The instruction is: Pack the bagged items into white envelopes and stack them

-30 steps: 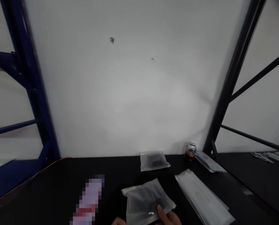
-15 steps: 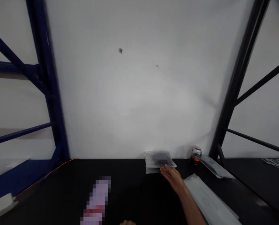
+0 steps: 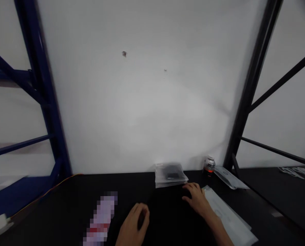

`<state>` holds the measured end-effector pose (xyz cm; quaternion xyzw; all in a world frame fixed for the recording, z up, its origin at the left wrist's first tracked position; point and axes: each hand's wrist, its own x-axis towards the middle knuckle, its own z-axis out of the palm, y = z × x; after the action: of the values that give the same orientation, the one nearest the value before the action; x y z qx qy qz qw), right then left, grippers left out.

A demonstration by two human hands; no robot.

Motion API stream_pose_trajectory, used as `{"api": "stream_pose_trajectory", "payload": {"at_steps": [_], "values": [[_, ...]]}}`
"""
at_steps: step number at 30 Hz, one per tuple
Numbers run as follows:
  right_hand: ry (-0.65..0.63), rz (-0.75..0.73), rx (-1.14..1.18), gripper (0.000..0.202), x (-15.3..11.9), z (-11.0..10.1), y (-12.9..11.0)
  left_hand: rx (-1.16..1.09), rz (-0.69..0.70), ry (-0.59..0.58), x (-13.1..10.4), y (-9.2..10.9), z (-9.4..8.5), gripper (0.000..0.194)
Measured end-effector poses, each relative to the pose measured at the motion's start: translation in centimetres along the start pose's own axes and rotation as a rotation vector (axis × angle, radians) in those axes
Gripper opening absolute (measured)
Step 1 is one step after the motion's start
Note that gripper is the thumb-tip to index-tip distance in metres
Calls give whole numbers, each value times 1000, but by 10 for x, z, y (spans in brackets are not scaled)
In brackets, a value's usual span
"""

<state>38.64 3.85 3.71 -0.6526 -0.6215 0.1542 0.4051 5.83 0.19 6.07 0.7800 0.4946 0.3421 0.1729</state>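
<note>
My right hand (image 3: pixel 196 199) lies palm down on the black table (image 3: pixel 65 205), fingers spread, holding nothing. Just beyond its fingertips, against the white wall, sits a small stack of frosted plastic bags with dark contents (image 3: pixel 170 174). A stack of flat clear bags (image 3: pixel 226 218) lies right beside that wrist. Lower in the frame, my left hand (image 3: pixel 133 225) rests on the table with its fingers curled loosely; nothing shows in it.
A small bottle with a red band (image 3: pixel 209 165) stands at the wall next to a black rack post (image 3: pixel 247 92). Another clear bag (image 3: pixel 229 177) lies by it. A blurred-out label (image 3: pixel 101 218) lies left of my hands. A blue rack frame (image 3: pixel 42 102) stands at left.
My right hand carried a frosted bag from near me onto the bag at the wall, let go, and has drawn back a little. My left hand has come up into view.
</note>
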Motion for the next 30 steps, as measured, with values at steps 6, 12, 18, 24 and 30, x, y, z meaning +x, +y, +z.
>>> {"api": "stream_pose_trajectory", "payload": {"at_steps": [6,12,18,24,30], "values": [[-60,-92,-314,28,3,2,2,108,-8,-186,77,-6,26,52],[-27,-205,-452,34,2,-5,-6,128,99,-198,95,-18,43,57],[-28,-309,-516,29,-5,-20,-8,93,219,-125,94,-7,28,37],[-18,-408,-538,35,-32,-39,-9,36,326,-114,66,-4,10,44],[-158,-461,-526,37,-76,-31,-2,115,442,-174,27,-13,0,52]]}}
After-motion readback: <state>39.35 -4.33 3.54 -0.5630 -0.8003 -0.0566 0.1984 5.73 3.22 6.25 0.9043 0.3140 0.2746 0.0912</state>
